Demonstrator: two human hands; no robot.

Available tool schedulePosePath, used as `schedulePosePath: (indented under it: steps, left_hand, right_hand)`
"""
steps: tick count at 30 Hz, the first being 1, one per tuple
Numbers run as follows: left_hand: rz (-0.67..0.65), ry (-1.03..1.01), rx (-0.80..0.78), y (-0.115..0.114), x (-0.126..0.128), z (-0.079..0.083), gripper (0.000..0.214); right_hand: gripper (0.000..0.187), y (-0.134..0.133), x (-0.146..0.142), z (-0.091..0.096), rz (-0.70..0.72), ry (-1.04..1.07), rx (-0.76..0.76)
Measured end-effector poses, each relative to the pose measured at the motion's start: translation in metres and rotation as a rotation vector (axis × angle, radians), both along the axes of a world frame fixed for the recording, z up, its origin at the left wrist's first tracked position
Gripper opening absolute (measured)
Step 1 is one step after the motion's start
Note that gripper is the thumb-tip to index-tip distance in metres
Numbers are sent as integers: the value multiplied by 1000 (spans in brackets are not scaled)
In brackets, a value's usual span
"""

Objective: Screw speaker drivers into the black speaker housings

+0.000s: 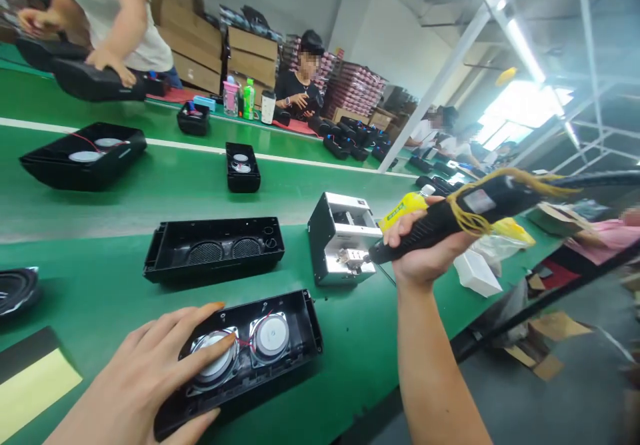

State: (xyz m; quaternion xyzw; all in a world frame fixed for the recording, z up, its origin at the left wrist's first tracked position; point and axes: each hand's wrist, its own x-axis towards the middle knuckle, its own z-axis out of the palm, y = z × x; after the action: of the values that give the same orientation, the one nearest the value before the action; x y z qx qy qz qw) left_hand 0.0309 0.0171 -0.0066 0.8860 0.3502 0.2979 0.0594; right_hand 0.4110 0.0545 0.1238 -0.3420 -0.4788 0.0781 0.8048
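Observation:
My left hand (160, 365) grips a black speaker housing (305, 338) on the green bench, thumb along its near side and fingers over its top. Two round speaker drivers (273, 334) with thin red wires sit inside it; one fingertip rests on the left one. Wrapped around a black electric screwdriver (425, 228) is my right hand (430, 258). The screwdriver's tip meets the front of a silver and black screw feeder (345, 241); the bit itself is hard to make out. Behind the held housing lies another black housing (215, 255) with two mesh grilles and no drivers in it.
A yellow bottle (405, 208) stands behind the screw feeder, and a white box (477, 275) lies to the right. At left are a large speaker (17, 291) and a yellow pad (37, 391). More housings (85, 158) rest farther back, where co-workers handle parts.

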Motion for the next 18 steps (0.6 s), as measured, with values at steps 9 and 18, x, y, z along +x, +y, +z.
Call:
schedulePosePath:
  steps: [9, 18]
  left_hand:
    - [-19, 3, -9, 1, -2, -1, 60]
    - [-12, 55, -25, 1, -4, 0, 58]
  right_hand:
    - [72, 3, -4, -13, 65, 2, -97]
    - [74, 0, -2, -16, 61, 0, -84]
